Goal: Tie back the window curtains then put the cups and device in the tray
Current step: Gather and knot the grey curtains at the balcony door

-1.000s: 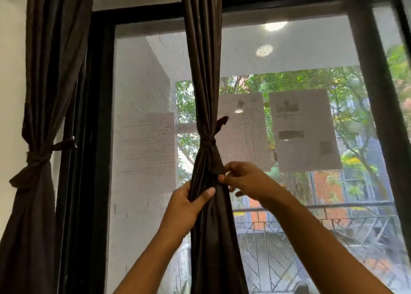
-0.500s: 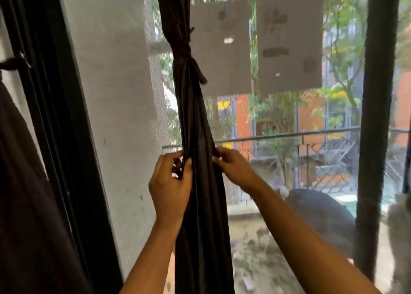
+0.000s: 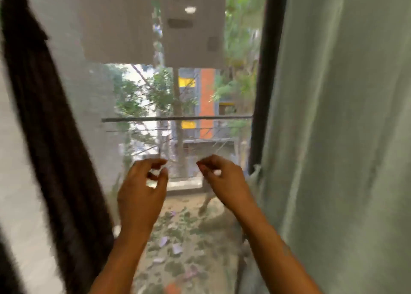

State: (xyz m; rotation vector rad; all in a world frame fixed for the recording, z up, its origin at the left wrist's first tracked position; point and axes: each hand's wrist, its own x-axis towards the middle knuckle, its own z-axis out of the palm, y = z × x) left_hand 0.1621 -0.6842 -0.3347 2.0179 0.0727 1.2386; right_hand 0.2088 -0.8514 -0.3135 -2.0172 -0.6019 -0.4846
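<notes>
Only the person's two hands and forearms are in view. The left hand lies well to the left of the dark window upright, and the right hand is nearer to it. Both hands are bare, with slim fingers softened by motion blur. The left forearm and the right forearm are uncovered down to the lower edge. Below the upright, the right forearm carries a faint greyish mark, too blurred to read.
</notes>
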